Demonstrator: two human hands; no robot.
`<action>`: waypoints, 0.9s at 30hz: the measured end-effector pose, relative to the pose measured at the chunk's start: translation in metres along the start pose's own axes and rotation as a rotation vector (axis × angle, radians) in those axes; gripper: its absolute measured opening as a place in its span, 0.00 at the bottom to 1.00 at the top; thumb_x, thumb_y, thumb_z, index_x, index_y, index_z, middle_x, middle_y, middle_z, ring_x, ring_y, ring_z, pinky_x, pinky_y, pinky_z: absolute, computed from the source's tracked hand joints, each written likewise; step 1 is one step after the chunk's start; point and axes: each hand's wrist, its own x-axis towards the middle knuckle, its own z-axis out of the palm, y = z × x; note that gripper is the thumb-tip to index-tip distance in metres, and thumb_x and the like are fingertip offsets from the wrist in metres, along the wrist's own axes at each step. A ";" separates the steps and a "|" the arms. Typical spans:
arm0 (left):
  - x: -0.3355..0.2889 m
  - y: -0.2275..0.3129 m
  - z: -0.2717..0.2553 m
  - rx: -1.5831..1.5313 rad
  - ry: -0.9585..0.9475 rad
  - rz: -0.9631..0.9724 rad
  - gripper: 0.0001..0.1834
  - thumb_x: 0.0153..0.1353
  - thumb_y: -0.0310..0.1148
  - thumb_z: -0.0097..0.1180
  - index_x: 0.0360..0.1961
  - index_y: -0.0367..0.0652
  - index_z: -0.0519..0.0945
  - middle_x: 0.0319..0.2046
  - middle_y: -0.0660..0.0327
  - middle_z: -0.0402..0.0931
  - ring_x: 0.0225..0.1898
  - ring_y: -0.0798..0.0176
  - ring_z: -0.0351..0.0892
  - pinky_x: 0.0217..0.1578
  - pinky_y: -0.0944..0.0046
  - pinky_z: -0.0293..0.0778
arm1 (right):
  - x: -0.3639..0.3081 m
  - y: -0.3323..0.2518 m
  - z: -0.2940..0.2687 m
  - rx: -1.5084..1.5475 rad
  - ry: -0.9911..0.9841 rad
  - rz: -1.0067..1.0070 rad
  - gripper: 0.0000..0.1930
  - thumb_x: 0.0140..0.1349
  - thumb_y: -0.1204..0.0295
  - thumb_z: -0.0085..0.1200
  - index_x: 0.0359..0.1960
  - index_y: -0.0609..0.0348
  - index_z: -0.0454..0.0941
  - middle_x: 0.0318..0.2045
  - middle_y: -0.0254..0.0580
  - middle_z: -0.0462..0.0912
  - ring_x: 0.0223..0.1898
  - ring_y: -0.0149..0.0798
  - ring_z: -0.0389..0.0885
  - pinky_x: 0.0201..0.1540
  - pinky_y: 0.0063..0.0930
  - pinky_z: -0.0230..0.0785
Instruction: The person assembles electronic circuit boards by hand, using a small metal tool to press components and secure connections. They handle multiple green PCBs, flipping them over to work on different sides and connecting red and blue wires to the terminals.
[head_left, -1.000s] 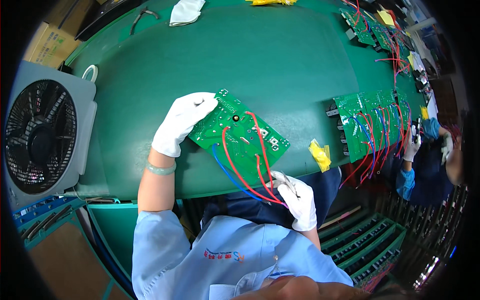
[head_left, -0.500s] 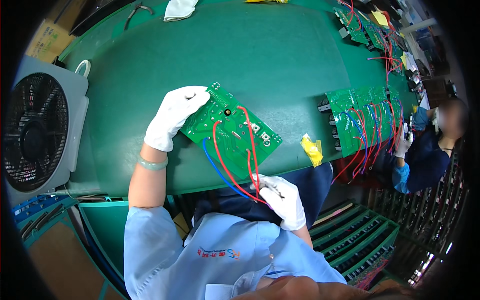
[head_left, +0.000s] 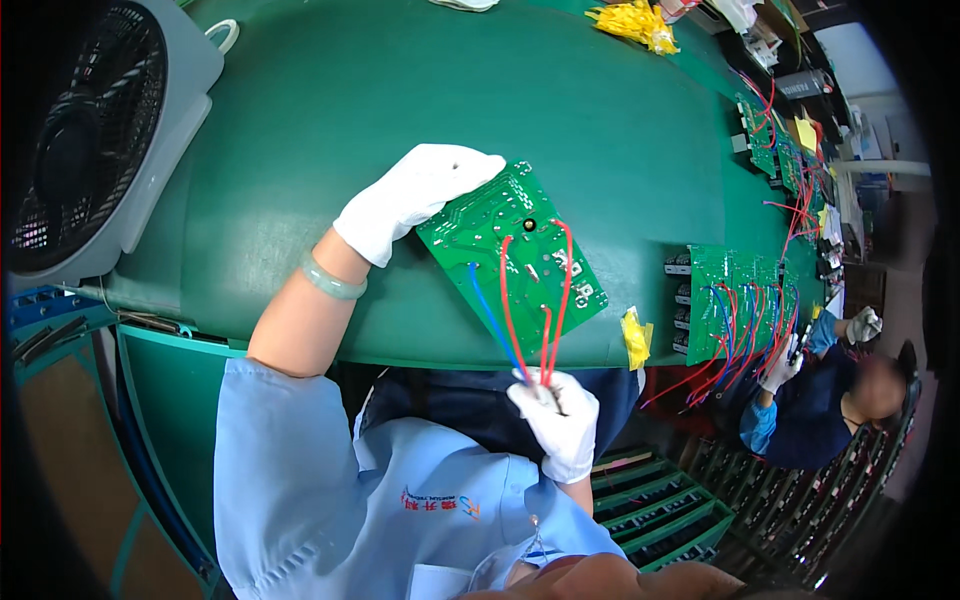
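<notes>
A green circuit board (head_left: 490,240) is tilted above the front edge of the green table, its soldered face toward me. Gripping its upper left edge is my left hand (head_left: 415,195), in a white glove, with the fingertips partly hidden by the glove and board. Red wires (head_left: 506,290) and a blue wire (head_left: 488,312) run from the board down to my right hand (head_left: 560,415). That gloved hand is closed around the wires close to their free ends, just off the table's front edge.
A grey box fan (head_left: 90,140) stands at the left. Yellow tape (head_left: 637,338) lies by the front edge. Several wired circuit boards (head_left: 740,300) stand at the right, near a co-worker (head_left: 815,400) in gloves. Yellow scraps (head_left: 635,25) lie at the back; a green slotted rack (head_left: 660,510) is below.
My right hand has gathered the wires together and pulled them straighter beneath the board. The whole view has shifted, so the fan and the table items appear elsewhere in the picture.
</notes>
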 end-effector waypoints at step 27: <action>-0.004 0.008 0.001 0.145 -0.008 -0.047 0.15 0.68 0.38 0.62 0.45 0.36 0.86 0.39 0.64 0.84 0.41 0.72 0.79 0.45 0.69 0.75 | 0.006 0.016 -0.007 -0.147 0.018 -0.206 0.17 0.51 0.74 0.74 0.43 0.61 0.86 0.30 0.49 0.86 0.28 0.45 0.85 0.32 0.32 0.76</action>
